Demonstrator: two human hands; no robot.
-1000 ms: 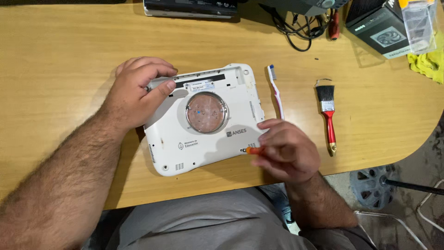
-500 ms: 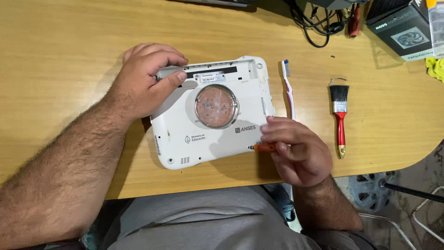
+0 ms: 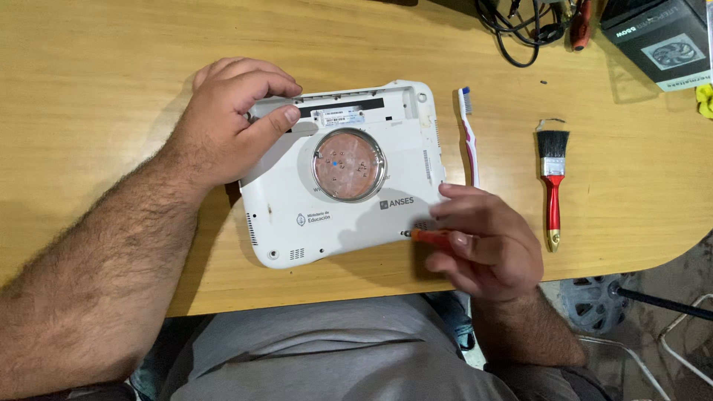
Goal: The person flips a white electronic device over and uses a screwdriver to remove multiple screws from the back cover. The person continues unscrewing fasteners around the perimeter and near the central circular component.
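Observation:
A small white laptop (image 3: 327, 215) lies upside down on the wooden table (image 3: 96, 96), its underside up. On it rests a round metal dish (image 3: 349, 165) with tiny screws inside. My left hand (image 3: 234, 122) presses on the laptop's far left corner, thumb across the open battery bay. My right hand (image 3: 486, 245) grips an orange-handled screwdriver (image 3: 429, 236), its tip set at the laptop's near right corner.
A toothbrush (image 3: 469, 134) lies just right of the laptop. A red-handled paintbrush (image 3: 552, 178) lies farther right. Black cables (image 3: 523, 26) and a dark box (image 3: 657, 37) sit at the far right. The table's near edge curves away at the right.
The view has shifted slightly; both hands stay on the laptop. My right hand has kept the screwdriver at the near right corner.

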